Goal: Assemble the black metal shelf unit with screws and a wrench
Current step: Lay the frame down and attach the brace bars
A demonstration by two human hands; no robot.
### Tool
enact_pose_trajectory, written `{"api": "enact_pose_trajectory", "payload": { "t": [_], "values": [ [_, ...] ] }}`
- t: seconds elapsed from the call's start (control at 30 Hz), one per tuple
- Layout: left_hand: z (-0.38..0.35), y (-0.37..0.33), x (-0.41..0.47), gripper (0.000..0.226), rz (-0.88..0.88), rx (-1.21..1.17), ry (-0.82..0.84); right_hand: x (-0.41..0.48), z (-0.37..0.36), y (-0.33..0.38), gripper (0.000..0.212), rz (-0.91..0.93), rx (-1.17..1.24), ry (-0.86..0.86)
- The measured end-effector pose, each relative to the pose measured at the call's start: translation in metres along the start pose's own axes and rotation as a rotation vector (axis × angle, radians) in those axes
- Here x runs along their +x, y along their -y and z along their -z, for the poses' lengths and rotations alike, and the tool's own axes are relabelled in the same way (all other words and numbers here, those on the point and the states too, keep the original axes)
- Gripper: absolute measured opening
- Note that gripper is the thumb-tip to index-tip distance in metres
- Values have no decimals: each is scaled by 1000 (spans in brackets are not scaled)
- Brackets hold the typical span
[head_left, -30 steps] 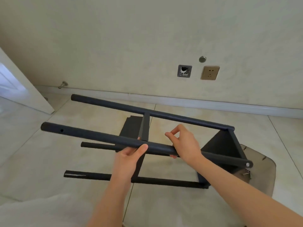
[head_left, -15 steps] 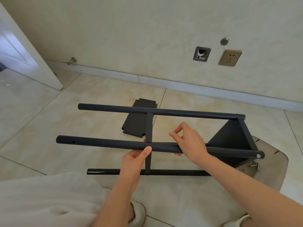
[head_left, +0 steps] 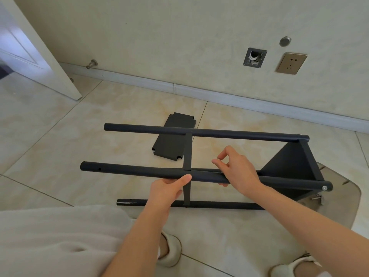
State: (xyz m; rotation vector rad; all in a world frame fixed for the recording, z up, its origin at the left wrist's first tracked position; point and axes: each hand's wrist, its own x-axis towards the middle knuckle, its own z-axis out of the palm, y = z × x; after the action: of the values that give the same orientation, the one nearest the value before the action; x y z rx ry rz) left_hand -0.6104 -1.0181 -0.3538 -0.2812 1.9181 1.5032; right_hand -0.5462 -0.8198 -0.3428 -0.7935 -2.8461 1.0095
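Head view: shelf unit (head_left: 289, 164) lies on its side on the floor (head_left: 60, 136), its poles running left to right. Left hand (head_left: 169, 189) grips the near upper pole (head_left: 129, 170) from below, thumb on top beside the thin cross shelf. Right hand (head_left: 237, 170) pinches a small screw (head_left: 218, 159) between thumb and forefinger just above that pole, lower fingers touching it. A loose panel (head_left: 173, 140) lies flat beyond the frame.
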Motion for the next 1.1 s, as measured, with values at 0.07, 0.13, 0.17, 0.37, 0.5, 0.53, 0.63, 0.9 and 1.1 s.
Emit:
{"api": "enact_pose_trajectory", "payload": {
  "t": [0.07, 0.13, 0.17, 0.37, 0.5, 0.53, 0.63, 0.9, 1.1],
  "values": [
    [2, -7, 0, 34, -18, 175, -33, 2, 2, -1, 19, -5, 30, 32],
    [3, -18, -2, 41, -57, 428, -95, 4, 4, -1, 19, -6, 75, 71],
    [2, -26, -4, 47, -77, 594, -139, 5, 6, -1, 18, -6, 94, 87],
    [-4, -63, -11, 56, -637, 1510, -386, 9, 10, -2, 19, -4, 137, 175],
    [4, -75, 4, 69, -946, 1574, -108, 12, 13, -6, 19, 4, 163, 213],
    [8, -78, 9, 86, -914, 1606, -49, 13, 14, -7, 18, 5, 164, 223],
    [15, -82, 25, 105, -950, 1723, 87, 15, 16, -8, 18, -8, 195, 278],
    [23, -74, 51, 104, -1026, 1648, 219, 15, 18, -6, 19, -17, 230, 324],
    [27, -65, 52, 93, -1046, 1460, 261, 17, 18, -5, 18, -87, 252, 403]
  ]
}}
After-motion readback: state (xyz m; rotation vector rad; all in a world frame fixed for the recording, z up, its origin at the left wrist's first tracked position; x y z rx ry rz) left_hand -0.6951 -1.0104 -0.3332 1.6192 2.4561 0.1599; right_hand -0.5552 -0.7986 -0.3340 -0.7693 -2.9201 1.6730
